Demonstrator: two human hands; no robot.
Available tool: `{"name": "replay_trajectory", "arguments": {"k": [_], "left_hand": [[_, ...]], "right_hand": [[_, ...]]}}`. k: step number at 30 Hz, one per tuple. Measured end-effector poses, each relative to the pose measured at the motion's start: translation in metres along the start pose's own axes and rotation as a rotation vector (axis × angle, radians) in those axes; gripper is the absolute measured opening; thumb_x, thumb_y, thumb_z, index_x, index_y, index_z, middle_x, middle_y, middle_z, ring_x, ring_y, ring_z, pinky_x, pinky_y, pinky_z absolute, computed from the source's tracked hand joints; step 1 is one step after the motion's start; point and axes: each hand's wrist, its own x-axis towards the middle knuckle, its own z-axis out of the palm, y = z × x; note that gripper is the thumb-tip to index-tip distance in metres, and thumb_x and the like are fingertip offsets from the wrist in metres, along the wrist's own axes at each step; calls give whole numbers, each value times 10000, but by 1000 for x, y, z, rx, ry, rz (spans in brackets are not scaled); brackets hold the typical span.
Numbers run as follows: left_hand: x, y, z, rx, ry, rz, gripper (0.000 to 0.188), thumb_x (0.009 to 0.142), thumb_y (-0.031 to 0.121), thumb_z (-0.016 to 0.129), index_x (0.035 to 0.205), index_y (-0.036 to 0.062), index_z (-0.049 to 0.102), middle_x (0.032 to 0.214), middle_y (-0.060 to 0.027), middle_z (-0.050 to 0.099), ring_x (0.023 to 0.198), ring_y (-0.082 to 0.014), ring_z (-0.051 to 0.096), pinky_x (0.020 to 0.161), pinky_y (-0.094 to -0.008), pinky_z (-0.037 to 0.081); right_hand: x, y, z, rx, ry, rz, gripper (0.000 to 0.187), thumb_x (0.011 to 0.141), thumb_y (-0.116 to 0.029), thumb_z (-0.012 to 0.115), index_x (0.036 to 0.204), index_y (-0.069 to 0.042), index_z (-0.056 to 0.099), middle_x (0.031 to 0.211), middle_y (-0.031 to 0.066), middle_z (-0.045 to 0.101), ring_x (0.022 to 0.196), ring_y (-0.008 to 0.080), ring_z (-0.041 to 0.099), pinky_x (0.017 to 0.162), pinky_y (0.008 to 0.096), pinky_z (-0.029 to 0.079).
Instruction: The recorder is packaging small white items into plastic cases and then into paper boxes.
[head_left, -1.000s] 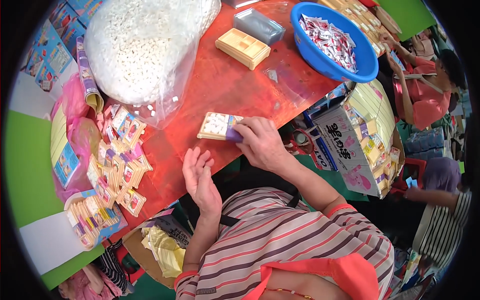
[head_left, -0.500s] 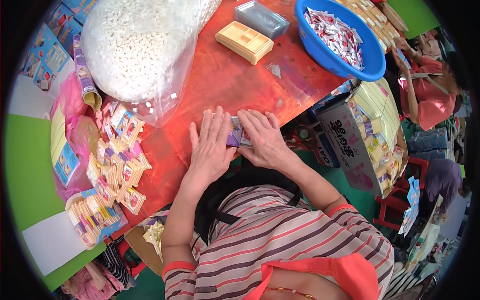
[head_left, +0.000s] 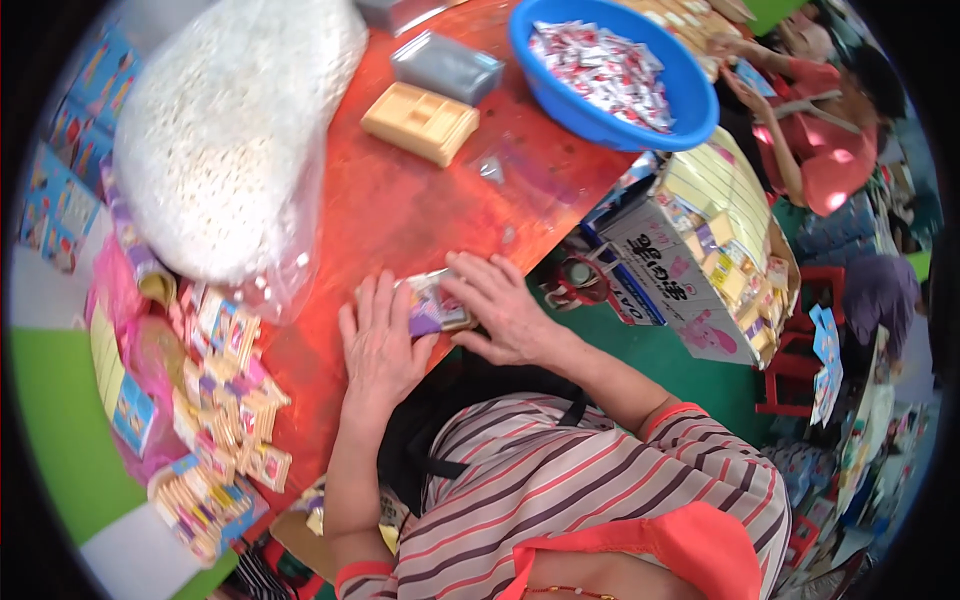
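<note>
A small flat pack with a purple and white printed face (head_left: pixel 437 306) lies at the near edge of the red table, between my two hands. My left hand (head_left: pixel 380 345) grips its left end, fingers stretched over the top and thumb by the near edge. My right hand (head_left: pixel 503 312) holds the right end, fingers bent across the far side and thumb at the near side. Both hands hide the pack's ends. Loose cream-coloured pieces with printed labels (head_left: pixel 235 390) are heaped to the left of my left hand.
Beyond my hands stand a stack of cream compartment trays (head_left: pixel 420 124), clear plastic trays (head_left: pixel 446 68) and a blue basin (head_left: pixel 690 125) of small sachets. A clear bag of white pieces (head_left: pixel 220 150) fills the far left. An open carton (head_left: pixel 690 285) is at right; another person (head_left: pixel 820 130) sits beyond.
The view has turned, so the table things sit farther left and lower. My right hand's fingers have drawn back a little, and more of the pack's printed face shows between my hands.
</note>
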Motion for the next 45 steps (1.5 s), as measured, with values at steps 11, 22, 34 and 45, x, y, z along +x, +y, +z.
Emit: {"name": "replay_trajectory", "arguments": {"k": [11, 22, 34, 45], "left_hand": [[-7, 3, -5, 83, 77, -64, 741, 743, 336, 744, 1367, 41, 475, 1090, -183, 514, 1009, -357, 510, 857, -474, 414], [-24, -20, -19, 4, 320, -281, 666, 746, 327, 741, 1306, 50, 511, 975, -144, 532, 937, -343, 535, 782, -470, 442], [-54, -72, -76, 203, 514, -574, 631, 785, 325, 718, 1315, 43, 524, 1046, -184, 560, 986, -371, 541, 865, -470, 435], [-37, -157, -93, 611, 327, -994, 509, 826, 418, 625, 1208, 83, 589, 1118, -194, 576, 1056, -375, 563, 823, -538, 442]], "right_hand": [[-40, 47, -28, 84, 477, 286, 499, 819, -138, 700, 1286, -43, 553, 1395, 192, 487, 1278, 356, 474, 1052, 415, 363], [-42, 57, -33, 0, 433, 281, 392, 831, -36, 651, 1218, -12, 587, 1330, 179, 541, 1253, 338, 504, 1048, 396, 382], [-27, 46, -21, -207, 310, 112, 348, 837, -23, 644, 1183, -48, 615, 1228, 130, 586, 1157, 321, 538, 1008, 417, 374], [-21, 26, -16, -240, 271, 17, 332, 808, -11, 663, 1136, -47, 625, 1130, 107, 598, 1032, 297, 568, 932, 427, 396]]}}
